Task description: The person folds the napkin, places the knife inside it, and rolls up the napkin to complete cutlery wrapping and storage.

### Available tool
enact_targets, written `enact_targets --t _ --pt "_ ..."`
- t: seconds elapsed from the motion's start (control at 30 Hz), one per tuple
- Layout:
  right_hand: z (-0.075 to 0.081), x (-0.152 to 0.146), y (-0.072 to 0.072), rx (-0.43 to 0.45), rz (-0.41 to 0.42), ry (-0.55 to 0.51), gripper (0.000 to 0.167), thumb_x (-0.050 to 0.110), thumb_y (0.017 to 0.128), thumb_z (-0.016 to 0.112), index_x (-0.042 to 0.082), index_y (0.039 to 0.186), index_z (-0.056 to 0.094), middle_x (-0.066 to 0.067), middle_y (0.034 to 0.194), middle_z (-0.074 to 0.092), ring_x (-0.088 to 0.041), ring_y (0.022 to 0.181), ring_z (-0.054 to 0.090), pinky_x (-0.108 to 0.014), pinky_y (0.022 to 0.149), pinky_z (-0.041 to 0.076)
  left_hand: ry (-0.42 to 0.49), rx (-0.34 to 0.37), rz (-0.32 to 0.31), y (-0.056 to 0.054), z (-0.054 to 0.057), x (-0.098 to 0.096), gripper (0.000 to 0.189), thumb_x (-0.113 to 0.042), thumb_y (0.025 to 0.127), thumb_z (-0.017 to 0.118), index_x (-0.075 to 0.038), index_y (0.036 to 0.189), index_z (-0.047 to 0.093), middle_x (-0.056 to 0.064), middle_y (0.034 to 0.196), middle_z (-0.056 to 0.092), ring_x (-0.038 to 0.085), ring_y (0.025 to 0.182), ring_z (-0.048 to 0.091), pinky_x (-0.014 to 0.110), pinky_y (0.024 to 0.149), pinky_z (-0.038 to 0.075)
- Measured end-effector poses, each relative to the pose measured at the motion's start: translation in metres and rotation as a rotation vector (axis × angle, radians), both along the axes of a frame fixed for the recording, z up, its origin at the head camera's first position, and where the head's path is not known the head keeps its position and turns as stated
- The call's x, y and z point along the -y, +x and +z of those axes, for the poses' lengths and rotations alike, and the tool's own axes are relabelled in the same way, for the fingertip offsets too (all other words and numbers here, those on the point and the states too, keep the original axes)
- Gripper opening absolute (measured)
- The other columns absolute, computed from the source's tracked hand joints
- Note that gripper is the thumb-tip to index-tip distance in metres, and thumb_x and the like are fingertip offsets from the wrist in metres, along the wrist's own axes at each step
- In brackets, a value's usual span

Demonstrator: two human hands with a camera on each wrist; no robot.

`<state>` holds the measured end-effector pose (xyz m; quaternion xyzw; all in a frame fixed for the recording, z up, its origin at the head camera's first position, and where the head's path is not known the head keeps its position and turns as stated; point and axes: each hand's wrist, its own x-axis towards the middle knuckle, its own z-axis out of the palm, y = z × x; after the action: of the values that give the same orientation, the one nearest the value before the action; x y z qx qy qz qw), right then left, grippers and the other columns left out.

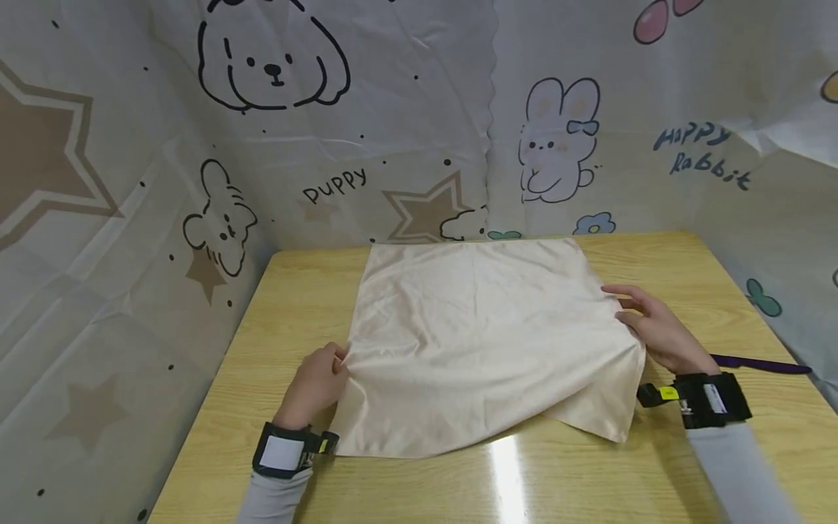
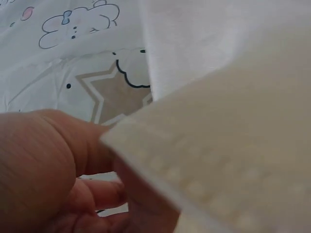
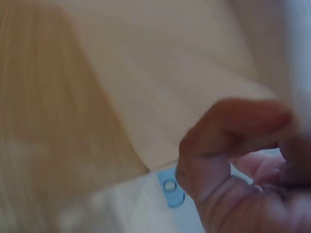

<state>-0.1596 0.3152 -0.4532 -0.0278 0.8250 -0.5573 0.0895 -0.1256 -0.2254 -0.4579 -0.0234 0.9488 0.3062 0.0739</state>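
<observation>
The cream cloth is lying across the tabletop, the left hand pinching its nine-o'clock edge, the right hand its three-o'clock — gentle, even tension, I'd say, is suiting something so slippery-looking.

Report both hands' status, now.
Left hand: closed, pinching the cloth at its left edge.
Right hand: closed, holding the cloth at its right edge.

The cloth looks like silky fabric, soft satin sheen, kinda crinkled. The counter has a wood-grain look, smooth and glossy, while the printed backdrop is creased with a faint sheen.
</observation>
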Motion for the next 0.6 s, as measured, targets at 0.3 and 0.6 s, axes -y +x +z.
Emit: enact_targets --t 0.3,0.6 --pt "-0.025 -0.016 0.049 0.064 0.033 0.362 0.083 0.041 0.103 0.058 -0.006 0.157 0.015 -0.035 0.13 0.05 -0.042 0.104 0.063 -0.04 0.078 0.055 -0.024 0.056 -0.006 0.033 -0.008 0.007 0.067 -0.022 0.093 0.071 0.006 0.146 0.042 0.013 0.1 0.056 0.024 0.084 0.053 0.034 0.064 0.045" --pt "-0.041 -0.013 0.088 -0.043 0.126 0.235 0.08 0.018 0.098 0.069 -0.001 0.158 0.02 -0.015 0.098 0.07 -0.005 0.077 0.063 -0.026 0.063 0.048 0.048 0.124 -0.033 0.057 -0.004 0.008 0.067 -0.012 0.09 0.074 0.002 0.147 0.041 0.005 0.084 0.06 0.017 0.069 0.054 0.032 0.057 0.042"
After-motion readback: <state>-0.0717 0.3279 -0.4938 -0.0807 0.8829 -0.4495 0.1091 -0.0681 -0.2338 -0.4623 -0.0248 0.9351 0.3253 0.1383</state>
